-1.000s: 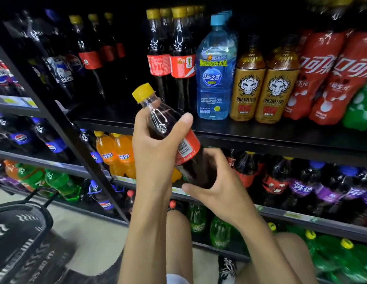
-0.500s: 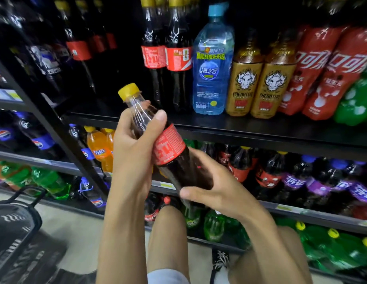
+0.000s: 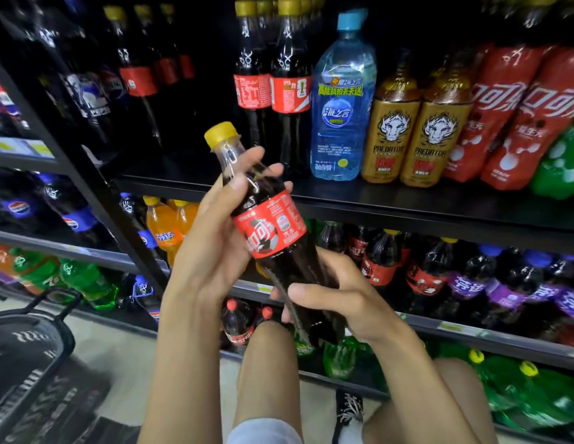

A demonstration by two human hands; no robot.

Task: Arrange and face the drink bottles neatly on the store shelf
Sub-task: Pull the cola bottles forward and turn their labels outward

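Note:
A cola bottle with a yellow cap and red label hangs tilted in front of the black shelf, cap pointing up and left. My left hand holds its neck and upper body, fingers wrapped behind it. My right hand grips the lower half near the base. Behind it on the shelf stand two matching cola bottles, a blue water bottle, two gold energy-drink bottles and large red cola bottles.
Lower shelves carry orange soda, small cola and purple-labelled bottles, and green bottles. The left bay holds Pepsi bottles. A black shopping basket sits on the floor at left. My knees are below the hands.
The bottle has turned in my hands, so the label's printed logo side now faces me. My left thumb no longer lies across the front of the bottle; the fingers now show around the neck.

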